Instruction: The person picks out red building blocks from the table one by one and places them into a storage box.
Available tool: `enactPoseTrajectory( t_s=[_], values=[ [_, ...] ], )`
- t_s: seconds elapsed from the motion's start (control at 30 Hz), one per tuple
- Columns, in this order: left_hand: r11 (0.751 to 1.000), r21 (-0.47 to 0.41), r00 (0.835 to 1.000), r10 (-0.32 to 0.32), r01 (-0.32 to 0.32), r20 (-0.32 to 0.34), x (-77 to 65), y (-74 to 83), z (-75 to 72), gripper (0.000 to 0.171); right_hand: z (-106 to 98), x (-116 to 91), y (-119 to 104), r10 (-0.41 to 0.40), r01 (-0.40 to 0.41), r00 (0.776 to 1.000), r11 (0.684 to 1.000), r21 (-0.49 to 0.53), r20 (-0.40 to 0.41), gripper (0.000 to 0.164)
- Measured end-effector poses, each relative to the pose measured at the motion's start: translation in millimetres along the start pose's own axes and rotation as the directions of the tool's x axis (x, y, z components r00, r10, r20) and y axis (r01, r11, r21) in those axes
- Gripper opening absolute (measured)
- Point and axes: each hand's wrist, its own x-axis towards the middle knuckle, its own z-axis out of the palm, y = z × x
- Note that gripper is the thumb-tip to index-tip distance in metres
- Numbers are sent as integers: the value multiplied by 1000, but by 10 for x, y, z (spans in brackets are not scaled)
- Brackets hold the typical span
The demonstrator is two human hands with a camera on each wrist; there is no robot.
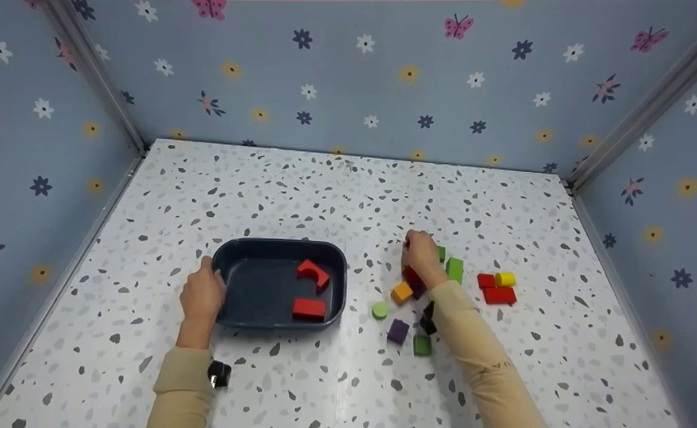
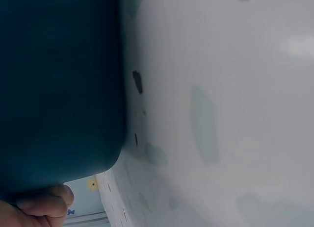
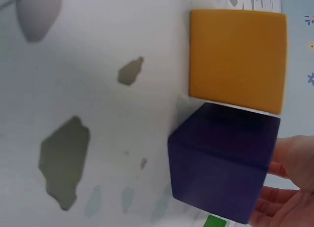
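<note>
My left hand [image 1: 201, 295] grips the left wall of a dark blue rectangular tub [image 1: 277, 326], its curled fingers [image 2: 46, 205] at the tub's end in the left wrist view. Inside the tub lie a red arch block [image 1: 314, 274] and a red rectangular block [image 1: 309, 309]. My right hand [image 1: 421, 254] reaches down among loose blocks, fingers bent, with a dark red bit showing at its fingertips; I cannot tell whether they pinch it. Close by its wrist are a red block [image 1: 410, 276], an orange cube [image 3: 238, 60] and a dark purple block [image 3: 221, 163].
Nearer me lie a light green round block [image 1: 379, 310], a purple cube [image 1: 398, 331] and a green cube [image 1: 422, 345]. A long green block [image 1: 455, 270] is right of the hand. Farther right, a yellow cylinder [image 1: 505, 279] touches red blocks [image 1: 499, 295]. Flowered walls [image 1: 348, 77] enclose the speckled table.
</note>
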Motion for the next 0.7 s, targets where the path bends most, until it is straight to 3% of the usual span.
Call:
enactPoseTrajectory(
  t_s=[0.4, 0.57, 0.7],
  values=[
    [1000, 4, 1000, -22, 22, 22, 11, -4, 2, 22, -75, -27, -36, 22, -24, 1000, 996, 87, 15, 26],
    [1000, 8, 1000, -21, 21, 12, 11, 5, -1, 23, -122, -74, -106, -54, 59, 998, 990, 126, -44, 26],
    [1000, 5, 1000, -10, 10, 2, 2, 0, 3, 22, -152, -132, -176, -154, 169, 981, 977, 128, -121, 22]
  ],
)
